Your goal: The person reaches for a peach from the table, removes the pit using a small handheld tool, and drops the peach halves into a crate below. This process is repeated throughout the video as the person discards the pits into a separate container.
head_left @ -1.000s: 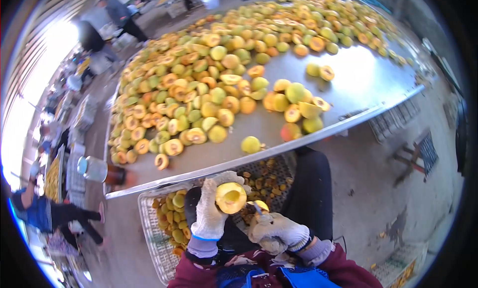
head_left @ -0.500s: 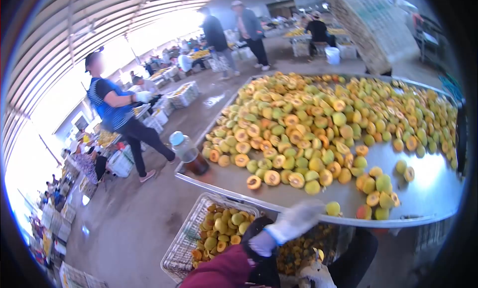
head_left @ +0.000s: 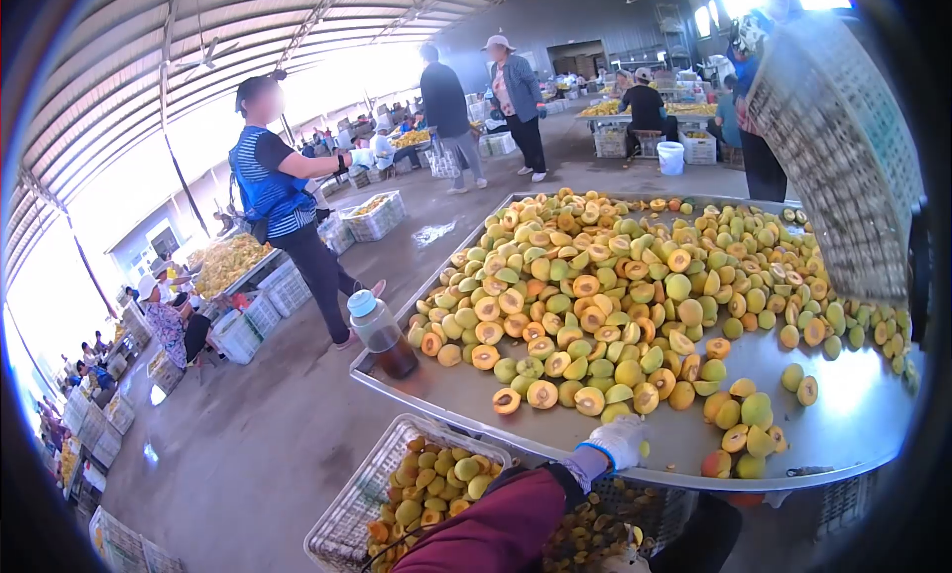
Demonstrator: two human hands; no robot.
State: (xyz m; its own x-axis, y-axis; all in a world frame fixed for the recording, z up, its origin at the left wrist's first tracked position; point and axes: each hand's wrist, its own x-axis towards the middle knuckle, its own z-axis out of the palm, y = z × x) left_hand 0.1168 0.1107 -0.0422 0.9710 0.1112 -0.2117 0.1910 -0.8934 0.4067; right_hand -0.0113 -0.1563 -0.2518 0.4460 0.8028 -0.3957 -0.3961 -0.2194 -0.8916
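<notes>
My left hand (head_left: 617, 441), in a white glove below a maroon sleeve, is at the near edge of the metal table (head_left: 843, 414). Its fingers are closed around a greenish-yellow apricot (head_left: 645, 449), of which only a small part shows. My right hand (head_left: 629, 561) is low at the bottom edge, mostly cut off, so its fingers cannot be made out. Halved apricots (head_left: 555, 320) with orange flesh are heaped across the table. A smaller group of apricots (head_left: 756, 409) lies to the right of my left hand.
A crate (head_left: 337, 518) of apricots stands below the table, left of my arm. A blue-capped jar (head_left: 382, 335) of dark liquid is at the table's left corner. A person tilts a large crate (head_left: 843, 167) over the right side. Another person (head_left: 283, 196) stands left; others work behind.
My left hand has come to the table edge and closed on the lone apricot there. The tilted crate has swung down over the table. The view has shifted upward.
</notes>
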